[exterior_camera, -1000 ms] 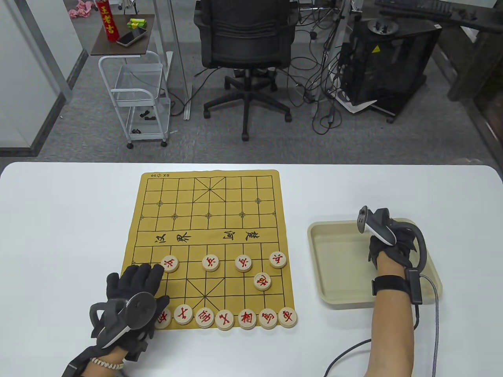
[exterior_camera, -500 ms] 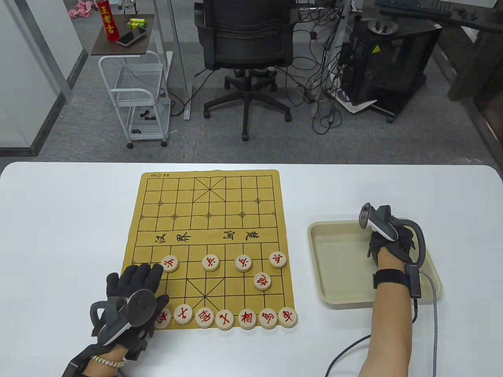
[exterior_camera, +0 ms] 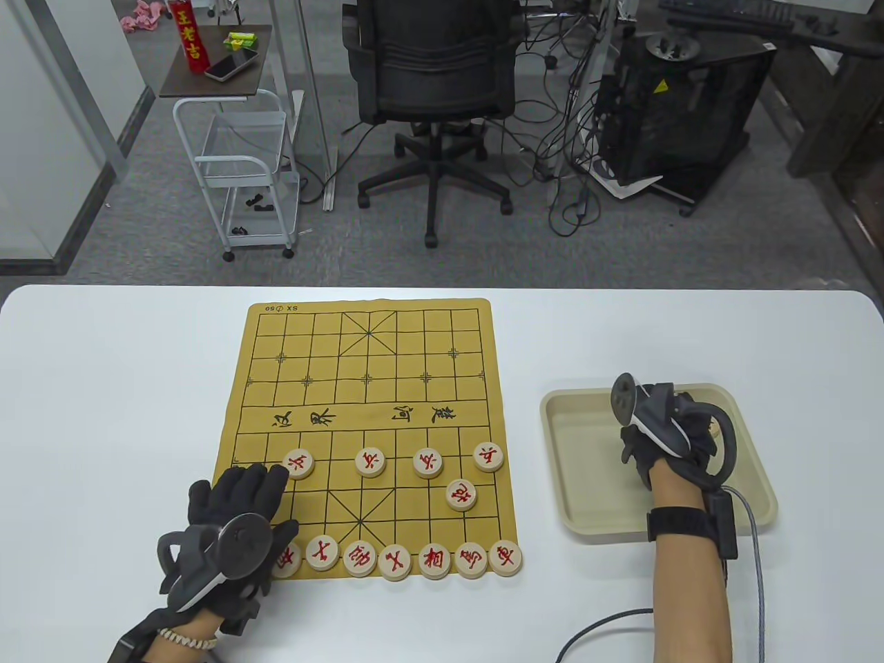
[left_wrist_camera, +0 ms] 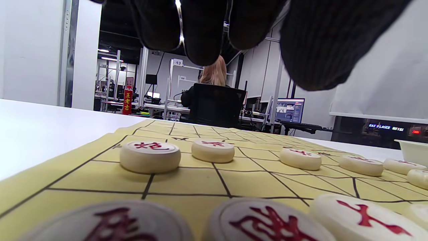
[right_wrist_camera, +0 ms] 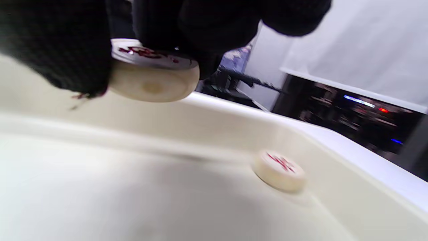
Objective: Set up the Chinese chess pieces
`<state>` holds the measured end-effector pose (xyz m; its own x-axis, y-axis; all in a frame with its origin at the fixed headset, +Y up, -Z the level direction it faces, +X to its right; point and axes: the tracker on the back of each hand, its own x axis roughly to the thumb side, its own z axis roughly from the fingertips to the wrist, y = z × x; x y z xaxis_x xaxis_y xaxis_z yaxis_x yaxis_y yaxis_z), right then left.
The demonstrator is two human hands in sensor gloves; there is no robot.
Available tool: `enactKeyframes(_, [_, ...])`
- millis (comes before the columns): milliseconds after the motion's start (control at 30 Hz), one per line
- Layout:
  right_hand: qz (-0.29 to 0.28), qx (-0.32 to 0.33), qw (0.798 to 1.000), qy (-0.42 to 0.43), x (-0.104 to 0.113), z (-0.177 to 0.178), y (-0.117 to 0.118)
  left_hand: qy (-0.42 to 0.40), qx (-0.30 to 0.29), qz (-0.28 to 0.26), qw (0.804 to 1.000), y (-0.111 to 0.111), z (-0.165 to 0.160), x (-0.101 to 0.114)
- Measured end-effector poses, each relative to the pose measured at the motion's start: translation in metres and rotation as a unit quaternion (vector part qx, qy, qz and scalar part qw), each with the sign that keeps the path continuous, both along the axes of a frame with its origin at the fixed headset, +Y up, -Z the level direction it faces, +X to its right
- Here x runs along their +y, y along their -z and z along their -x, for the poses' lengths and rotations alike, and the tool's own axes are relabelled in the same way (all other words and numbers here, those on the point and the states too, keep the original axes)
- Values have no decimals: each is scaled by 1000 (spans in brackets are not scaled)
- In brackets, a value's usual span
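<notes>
Left hand (exterior_camera: pixel 238 507) flat, right hand (exterior_camera: pixel 666 442) pinching.

Beyond your white counter (exterior_camera: pixel 124 387) you face grey carpet (exterior_camera: pixel 138 235), a black office chair (exterior_camera: pixel 431 76), a white wire trolley (exterior_camera: pixel 238 173) under a small brown side table (exterior_camera: pixel 207 86), tangled cables (exterior_camera: pixel 559 159), and a black cabinet (exterior_camera: pixel 680 117) at right.

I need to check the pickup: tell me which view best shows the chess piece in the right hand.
The right wrist view: the chess piece fills the upper left, pinched between gloved fingers above the tray. In the table view the right hand and its tracker hide the piece. The left wrist view does not show it.
</notes>
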<state>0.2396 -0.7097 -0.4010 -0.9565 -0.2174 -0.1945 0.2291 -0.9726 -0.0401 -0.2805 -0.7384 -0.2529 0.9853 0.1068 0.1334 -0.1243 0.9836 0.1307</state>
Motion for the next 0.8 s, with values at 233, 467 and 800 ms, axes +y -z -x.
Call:
enactKeyframes(233, [-78,135,987,50,36,98,-68,-7,-18,-13,1000,-7,-4,4])
enactKeyframes(467, [-102,244,960,96,22,194,-137,-4,-32,-9,999,-9,-8,0])
enactKeyframes(800, [-114,294,937,148,-17,229,-179,24,-64,10,998,-10,-24,-8])
